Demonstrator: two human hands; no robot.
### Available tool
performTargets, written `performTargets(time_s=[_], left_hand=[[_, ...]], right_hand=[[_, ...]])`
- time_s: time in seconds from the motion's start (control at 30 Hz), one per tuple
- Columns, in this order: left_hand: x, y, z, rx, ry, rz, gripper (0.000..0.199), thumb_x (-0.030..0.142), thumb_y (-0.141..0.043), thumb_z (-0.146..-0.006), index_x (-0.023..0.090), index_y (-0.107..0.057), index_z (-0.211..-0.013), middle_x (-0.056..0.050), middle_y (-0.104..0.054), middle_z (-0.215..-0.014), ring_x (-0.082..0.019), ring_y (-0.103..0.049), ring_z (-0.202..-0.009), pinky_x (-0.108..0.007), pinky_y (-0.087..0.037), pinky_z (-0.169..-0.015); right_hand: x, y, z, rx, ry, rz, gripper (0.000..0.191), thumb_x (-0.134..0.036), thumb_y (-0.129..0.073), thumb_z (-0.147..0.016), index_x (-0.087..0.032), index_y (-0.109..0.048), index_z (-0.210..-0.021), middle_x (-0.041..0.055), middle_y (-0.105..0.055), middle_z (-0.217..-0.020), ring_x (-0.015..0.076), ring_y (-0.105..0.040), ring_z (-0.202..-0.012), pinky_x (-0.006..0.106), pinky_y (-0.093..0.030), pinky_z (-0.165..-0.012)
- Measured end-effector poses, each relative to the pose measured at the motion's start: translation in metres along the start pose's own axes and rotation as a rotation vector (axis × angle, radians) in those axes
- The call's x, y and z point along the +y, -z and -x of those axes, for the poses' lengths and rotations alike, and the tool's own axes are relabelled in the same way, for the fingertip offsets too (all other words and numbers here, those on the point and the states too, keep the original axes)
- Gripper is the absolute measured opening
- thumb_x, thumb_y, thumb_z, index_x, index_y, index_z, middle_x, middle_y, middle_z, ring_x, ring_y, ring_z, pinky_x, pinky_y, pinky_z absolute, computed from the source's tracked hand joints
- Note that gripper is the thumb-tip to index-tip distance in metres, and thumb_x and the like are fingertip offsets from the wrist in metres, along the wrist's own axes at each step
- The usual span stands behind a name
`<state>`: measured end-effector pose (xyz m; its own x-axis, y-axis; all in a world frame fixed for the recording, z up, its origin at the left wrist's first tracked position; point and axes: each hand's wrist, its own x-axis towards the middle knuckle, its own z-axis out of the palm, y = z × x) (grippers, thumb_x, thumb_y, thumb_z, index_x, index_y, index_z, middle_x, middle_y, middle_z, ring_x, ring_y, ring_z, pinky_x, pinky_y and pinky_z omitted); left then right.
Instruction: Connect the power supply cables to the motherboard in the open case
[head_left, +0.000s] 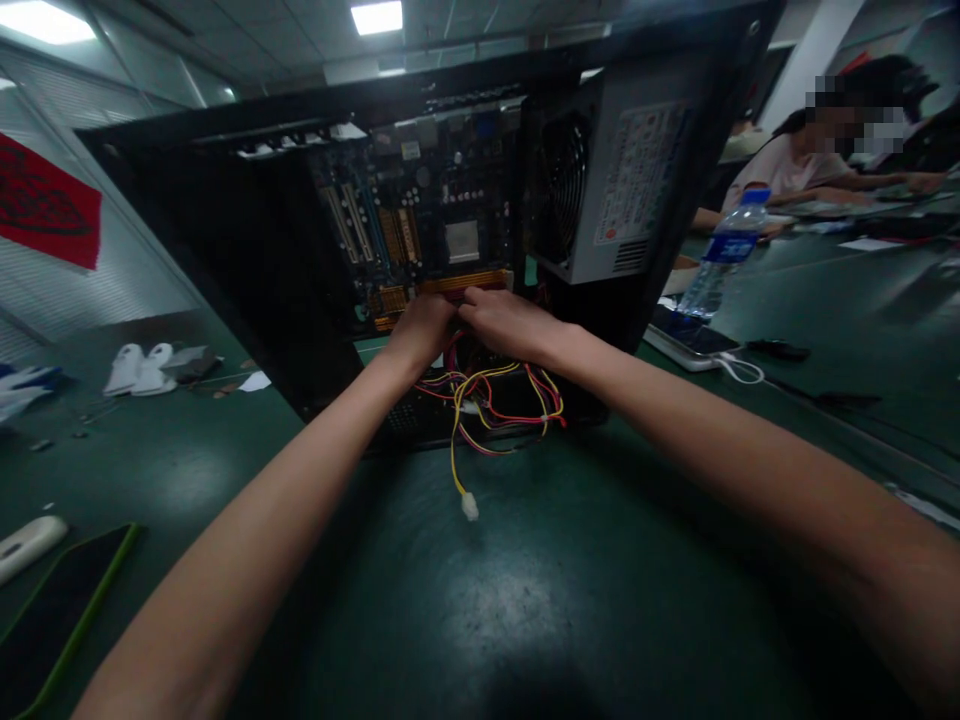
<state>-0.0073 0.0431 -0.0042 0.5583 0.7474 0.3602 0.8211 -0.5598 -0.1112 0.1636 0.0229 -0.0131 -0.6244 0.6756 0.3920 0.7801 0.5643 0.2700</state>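
Observation:
A black computer case (247, 250) stands tilted on the table with its open side facing me. On its motherboard (435, 200) I see expansion slots, a pale square chip and yellow and red memory slots (480, 282). Both hands reach in at the lower edge of the board, close together by those slots. My left hand (426, 325) is curled shut, its fingertips hidden. Fingers bent, my right hand (510, 322) is closed beside it; what either hand grips is hidden. Yellow, red and black power cables (487, 400) hang below my hands, one ending in a white connector (469, 506).
The power supply (630, 180) fills the case's upper right. To the right on the green table (487, 620) are a water bottle (724, 260) and a phone (690, 335) with a white cable. Another phone (60, 610) lies at left. A person (795, 165) sits far right.

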Motion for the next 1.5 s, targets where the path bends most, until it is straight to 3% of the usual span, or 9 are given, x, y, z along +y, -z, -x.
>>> performTargets(time_s=[0.3, 0.57, 1.0, 1.23, 1.5], left_hand=[[0.004, 0.005, 0.003, -0.023, 0.005, 0.001, 0.035, 0.015, -0.049, -0.095, 0.013, -0.077, -0.116, -0.018, -0.074, -0.118, -0.032, -0.07, -0.111, -0.04, -0.054, -0.093], [0.003, 0.004, 0.004, -0.024, -0.011, -0.022, 0.034, 0.017, -0.049, -0.096, 0.013, -0.079, -0.111, -0.018, -0.074, -0.114, -0.032, -0.07, -0.11, -0.04, -0.054, -0.093], [0.005, 0.006, 0.008, -0.02, 0.017, 0.001, 0.035, 0.012, -0.047, -0.095, 0.014, -0.077, -0.113, -0.02, -0.072, -0.119, -0.032, -0.069, -0.11, -0.039, -0.053, -0.091], [0.007, 0.005, 0.006, -0.004, 0.047, 0.006, 0.038, 0.024, -0.043, -0.101, 0.01, -0.077, -0.113, -0.021, -0.073, -0.115, -0.031, -0.07, -0.105, -0.04, -0.053, -0.091], [0.007, 0.005, 0.003, 0.004, 0.076, -0.024, 0.039, 0.028, -0.044, -0.101, 0.013, -0.079, -0.111, -0.02, -0.075, -0.111, -0.033, -0.071, -0.102, -0.041, -0.054, -0.086]], right_hand=[[0.011, -0.011, -0.006, -0.008, 0.029, 0.076, 0.025, -0.012, -0.049, -0.098, -0.006, -0.064, -0.118, 0.0187, -0.064, -0.117, 0.0269, -0.066, -0.096, 0.035, -0.042, -0.073], [0.016, -0.016, -0.005, -0.009, 0.12, 0.105, 0.024, -0.01, -0.047, -0.1, -0.005, -0.064, -0.115, 0.0179, -0.063, -0.116, 0.0256, -0.064, -0.098, 0.033, -0.042, -0.077], [0.016, -0.02, -0.008, 0.023, 0.053, 0.059, 0.026, -0.012, -0.045, -0.101, -0.006, -0.064, -0.118, 0.0177, -0.062, -0.119, 0.0259, -0.063, -0.102, 0.034, -0.042, -0.08], [0.017, -0.022, -0.009, 0.047, 0.036, 0.036, 0.025, -0.015, -0.047, -0.101, -0.006, -0.065, -0.117, 0.0185, -0.064, -0.117, 0.027, -0.06, -0.108, 0.034, -0.042, -0.083], [0.017, -0.019, -0.006, 0.045, 0.012, -0.086, 0.029, -0.008, -0.053, -0.093, -0.003, -0.067, -0.119, 0.019, -0.064, -0.119, 0.0255, -0.061, -0.107, 0.035, -0.044, -0.09]])
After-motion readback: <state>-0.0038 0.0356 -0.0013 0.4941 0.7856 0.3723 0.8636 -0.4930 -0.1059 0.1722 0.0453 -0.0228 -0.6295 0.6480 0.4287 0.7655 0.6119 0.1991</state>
